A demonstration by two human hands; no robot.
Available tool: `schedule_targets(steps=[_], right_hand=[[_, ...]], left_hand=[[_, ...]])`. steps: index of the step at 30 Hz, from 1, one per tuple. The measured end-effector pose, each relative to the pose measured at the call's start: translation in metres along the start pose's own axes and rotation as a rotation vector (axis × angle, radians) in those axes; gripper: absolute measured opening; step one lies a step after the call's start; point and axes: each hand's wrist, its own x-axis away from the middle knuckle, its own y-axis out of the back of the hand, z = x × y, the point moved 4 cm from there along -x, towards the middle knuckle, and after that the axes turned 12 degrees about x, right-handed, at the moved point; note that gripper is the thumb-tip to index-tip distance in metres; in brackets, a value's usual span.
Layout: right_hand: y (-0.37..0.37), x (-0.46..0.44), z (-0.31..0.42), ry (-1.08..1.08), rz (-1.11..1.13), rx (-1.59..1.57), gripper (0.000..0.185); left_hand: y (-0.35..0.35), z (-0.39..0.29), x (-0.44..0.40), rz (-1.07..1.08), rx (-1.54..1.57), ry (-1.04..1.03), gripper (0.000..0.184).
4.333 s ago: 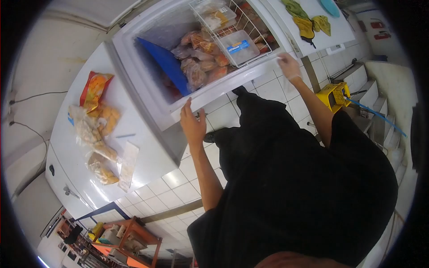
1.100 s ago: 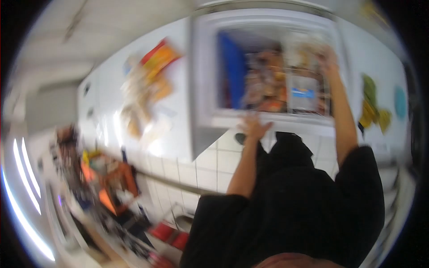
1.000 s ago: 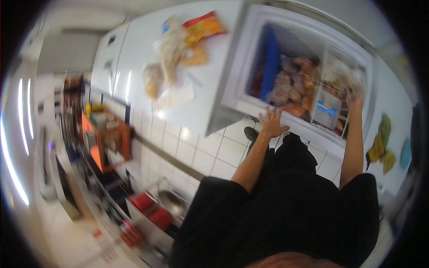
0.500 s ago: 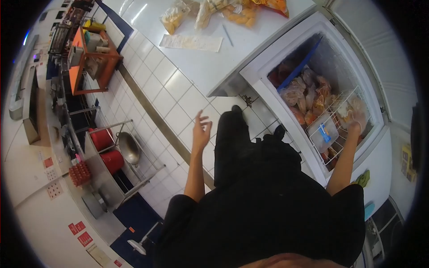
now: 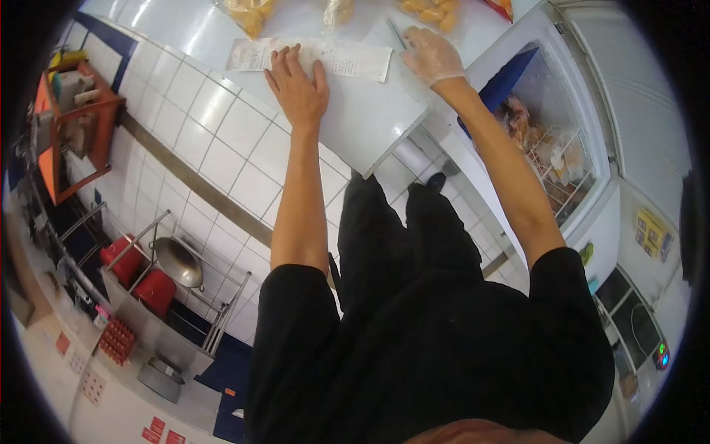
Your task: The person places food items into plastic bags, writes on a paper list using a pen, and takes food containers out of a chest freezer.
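Note:
My left hand (image 5: 299, 89) lies open on a long strip of printed paper (image 5: 347, 59), its fingers spread over the near edge. My right hand (image 5: 434, 58), in a clear plastic glove, is over the white tabletop (image 5: 366, 111). Its bent fingers are apart, right beside a thin pen (image 5: 396, 34) lying at the paper's right end. Whether the fingertips touch the pen is hard to make out. Behind the hands are clear bags of yellow-orange food pieces (image 5: 431, 12), partly cut off by the frame's top.
At right an open chest freezer (image 5: 603, 133) holds bagged food and a white wire basket (image 5: 566, 177). A blue panel (image 5: 506, 81) leans inside it. On the left stand an orange cart (image 5: 81, 126) and a metal rack with a wok (image 5: 177, 263) and red containers (image 5: 154, 292).
My right hand has left the freezer's wire basket and moved over to the tabletop by the pen. The left hand has come forward from above the floor onto the paper.

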Motion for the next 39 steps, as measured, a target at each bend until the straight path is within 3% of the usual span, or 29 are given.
schedule_targets(steps=[4, 11, 13, 14, 16, 19, 22, 28, 29, 31, 34, 39], right_hand=[[-0.011, -0.022, -0.007, -0.12, 0.195, 0.22, 0.037], [-0.006, -0.037, -0.003, -0.131, 0.349, 0.136, 0.029], [-0.002, -0.025, 0.011, -0.451, 0.392, -0.754, 0.024], [-0.009, -0.02, 0.018, -0.458, 0.403, -0.756, 0.024], [-0.015, -0.024, 0.043, -0.174, 0.163, -0.968, 0.024], [-0.032, -0.034, 0.067, -0.064, 0.139, -0.902, 0.027], [-0.075, -0.047, 0.071, -0.153, 0.184, -1.057, 0.018], [-0.081, -0.045, 0.077, -0.194, 0.162, -1.207, 0.025], [-0.08, -0.044, 0.076, -0.193, 0.169, -1.205, 0.025], [-0.075, -0.048, 0.074, 0.031, 0.111, -0.971, 0.026], [-0.08, -0.041, 0.074, 0.084, 0.028, -1.107, 0.027], [-0.082, -0.038, 0.071, -0.018, 0.062, -1.011, 0.028]], left_hand=[[-0.005, 0.004, 0.0, 0.068, 0.005, 0.044, 0.053], [-0.006, 0.006, -0.006, 0.039, -0.016, 0.077, 0.055], [-0.005, 0.007, -0.005, 0.044, -0.028, 0.087, 0.055], [-0.005, 0.007, -0.005, 0.046, -0.017, 0.092, 0.055], [-0.008, 0.007, -0.007, 0.055, -0.004, 0.099, 0.055], [-0.012, 0.013, 0.0, 0.068, -0.016, 0.092, 0.057], [-0.011, 0.01, -0.003, 0.051, -0.025, 0.05, 0.058], [-0.006, -0.001, -0.004, 0.034, -0.046, 0.089, 0.056], [-0.005, -0.001, -0.004, 0.034, -0.051, 0.085, 0.057], [-0.006, -0.001, -0.006, 0.024, -0.058, 0.08, 0.057], [-0.005, -0.001, -0.005, 0.018, -0.059, 0.081, 0.057], [-0.005, -0.001, -0.005, 0.017, -0.053, 0.089, 0.058]])
